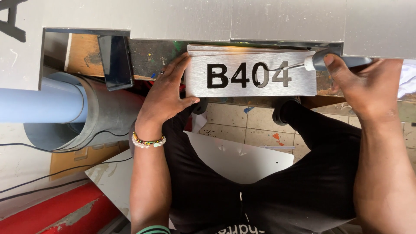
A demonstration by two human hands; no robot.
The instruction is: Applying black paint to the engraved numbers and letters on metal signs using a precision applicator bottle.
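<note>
L hand (167, 93) flat, fingers spread, pressing left edge of brushed-metal sign plate (251, 74) at tabletop (151, 54) edge. R hand (362, 84) grips pointed tool (312, 63), tip on plate's last cut-out character. Best: keep plate pinned, tip shallow, light strokes.

Left hand (167, 93) flat against left edge of brushed-metal sign plate (251, 74), black characters on it, plate topmost of a thin stack. Right hand (368, 86) grips grey-handled pointed tool (314, 63), tip touching plate's last characters. Bead bracelet (148, 141) on left wrist. Grey pipe (52, 104) far left.
</note>
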